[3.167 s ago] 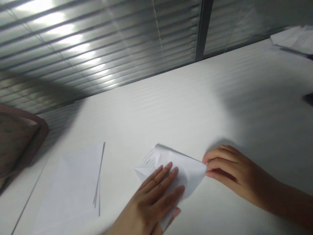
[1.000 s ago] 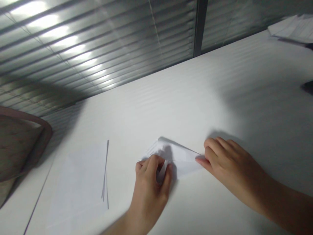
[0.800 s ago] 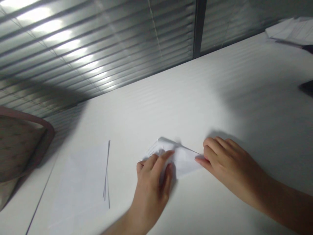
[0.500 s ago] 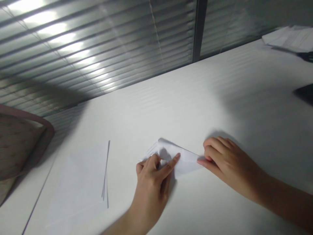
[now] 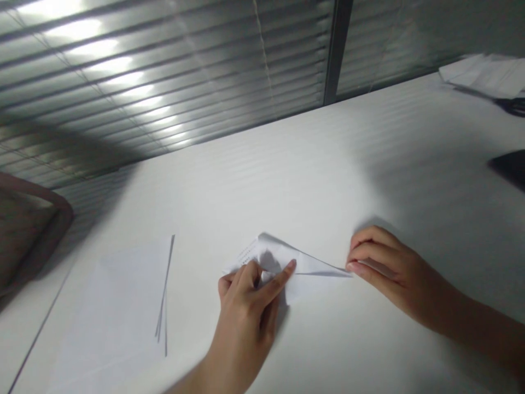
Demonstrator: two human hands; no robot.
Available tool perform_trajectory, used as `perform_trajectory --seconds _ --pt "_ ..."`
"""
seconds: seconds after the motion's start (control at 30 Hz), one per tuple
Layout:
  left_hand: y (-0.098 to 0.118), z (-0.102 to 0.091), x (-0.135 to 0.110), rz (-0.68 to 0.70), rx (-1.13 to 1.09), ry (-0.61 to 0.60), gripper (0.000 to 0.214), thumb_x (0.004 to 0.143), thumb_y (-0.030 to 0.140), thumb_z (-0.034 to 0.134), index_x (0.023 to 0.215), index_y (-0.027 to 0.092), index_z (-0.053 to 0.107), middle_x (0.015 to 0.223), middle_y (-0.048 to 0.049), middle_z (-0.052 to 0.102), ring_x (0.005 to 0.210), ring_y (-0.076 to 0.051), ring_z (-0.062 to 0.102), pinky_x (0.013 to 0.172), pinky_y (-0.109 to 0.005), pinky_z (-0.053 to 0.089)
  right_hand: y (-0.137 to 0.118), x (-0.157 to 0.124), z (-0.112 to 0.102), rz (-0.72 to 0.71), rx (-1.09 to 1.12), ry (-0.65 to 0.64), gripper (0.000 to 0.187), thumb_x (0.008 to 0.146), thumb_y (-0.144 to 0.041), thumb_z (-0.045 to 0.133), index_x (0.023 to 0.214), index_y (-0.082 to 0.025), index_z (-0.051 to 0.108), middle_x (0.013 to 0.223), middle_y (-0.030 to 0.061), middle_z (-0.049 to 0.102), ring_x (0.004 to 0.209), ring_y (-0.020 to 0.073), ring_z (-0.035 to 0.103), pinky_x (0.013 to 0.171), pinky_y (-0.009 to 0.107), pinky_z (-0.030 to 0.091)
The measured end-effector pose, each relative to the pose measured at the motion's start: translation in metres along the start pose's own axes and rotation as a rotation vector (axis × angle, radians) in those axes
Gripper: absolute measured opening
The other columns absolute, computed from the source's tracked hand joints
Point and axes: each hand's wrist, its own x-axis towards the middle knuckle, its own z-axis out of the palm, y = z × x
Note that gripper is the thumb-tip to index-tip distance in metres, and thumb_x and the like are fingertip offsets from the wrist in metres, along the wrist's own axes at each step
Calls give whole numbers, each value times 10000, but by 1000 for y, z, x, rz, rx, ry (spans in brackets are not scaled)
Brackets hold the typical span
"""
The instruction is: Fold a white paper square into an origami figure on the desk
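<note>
Drawn rightward since earlier, the tip of the folded paper (image 5: 305, 265) sits pinched in the right hand (image 5: 385, 268) on the table (image 5: 328, 164), while the left hand (image 5: 246, 306) pins it with an outstretched forefinger, its curled fingers' hold unclear, mid-crease; next needs firm pressing along the fold.

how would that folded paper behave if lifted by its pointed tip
Probably very light: the folded paper is thin sheet. Creases likely stiffen it, yet the tip at the right hand may droop. It could slide on the smooth table; the left hand pins it.

Left hand (image 5: 246, 306), right hand (image 5: 385, 268), folded paper (image 5: 307, 265)
</note>
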Motion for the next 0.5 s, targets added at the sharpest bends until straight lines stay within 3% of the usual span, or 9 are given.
perform_trajectory --seconds 0.17,0.5 --pt "0 0 1 3 -15 5 526 901 61 417 1336 336 528 829 -38 472 781 -212 455 749 -374 302 -1 -1 3 -27 -100 -22 53 869 -176 592 837 -219 589 940 47 558 907 199 564 821 377 442" --pt "-1 0 1 11 -34 -1 543 891 49 416 1344 331 518 816 -34 456 775 -213 442 742 -372 305 -4 -1 8 -104 -275 -21 123 919 -158 529 803 -188 556 852 53 585 817 201 554 776 377 422"
